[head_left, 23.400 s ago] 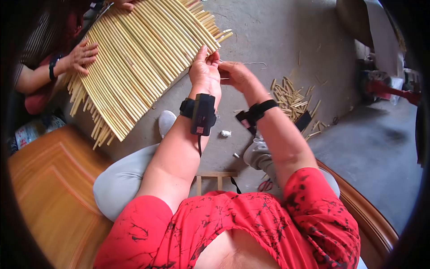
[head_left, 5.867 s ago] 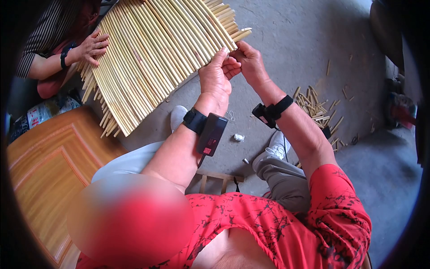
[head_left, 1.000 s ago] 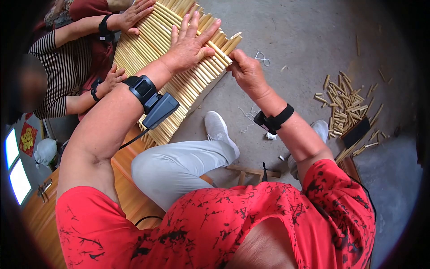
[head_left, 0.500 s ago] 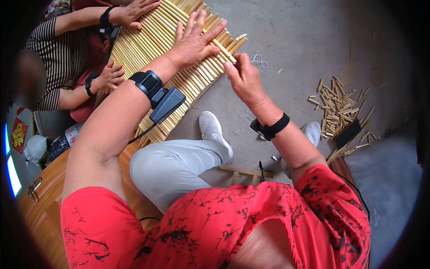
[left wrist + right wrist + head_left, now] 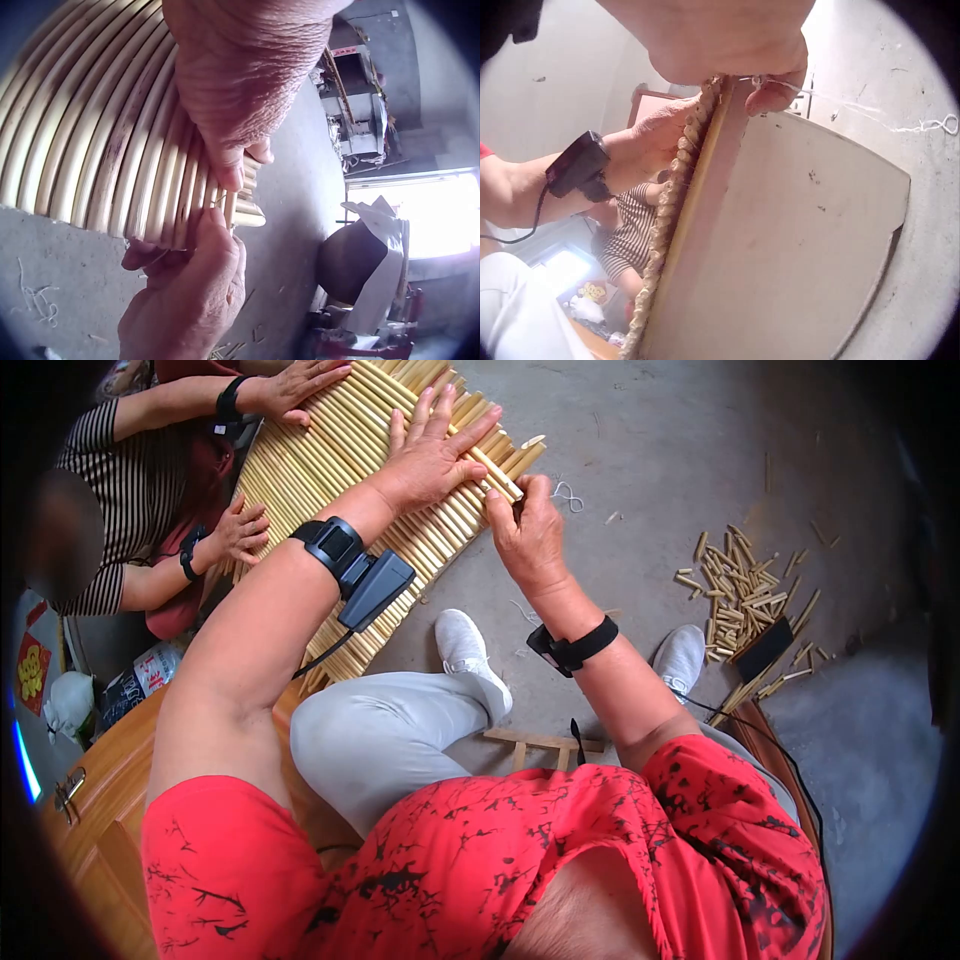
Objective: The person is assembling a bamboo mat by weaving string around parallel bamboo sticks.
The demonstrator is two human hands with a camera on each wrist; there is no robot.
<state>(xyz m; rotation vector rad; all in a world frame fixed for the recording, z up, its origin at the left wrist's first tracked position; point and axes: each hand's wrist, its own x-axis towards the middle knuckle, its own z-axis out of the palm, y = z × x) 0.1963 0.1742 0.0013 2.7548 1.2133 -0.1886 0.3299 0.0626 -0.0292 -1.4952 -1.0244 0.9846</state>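
Note:
A mat of pale stalks (image 5: 345, 470), laid side by side, spans the upper left of the head view. My left hand (image 5: 425, 465) rests on it with fingers spread across the outermost stalks, its thumb close to their cut ends. At that same corner my right hand (image 5: 530, 540) has its thumb on the stalk ends and its other fingers curled beneath the edge. White string (image 5: 855, 111) runs out from these curled fingers in the right wrist view, ending in a loop. In the left wrist view, the right thumb (image 5: 214, 236) lies just below the left thumb (image 5: 234, 174).
Another person's hands (image 5: 240, 532) touch the mat's far side. A pale panel (image 5: 795, 225) stands below the mat. Short cut stalks (image 5: 740, 595) lie piled on the floor at right, by a dark flat block (image 5: 762, 648). A wooden stool frame (image 5: 540, 740) sits between my feet.
My left hand, earlier palm up at the mat's edge, now lies flat on top. Over the last second my right thumb has come up onto the edge from beside it.

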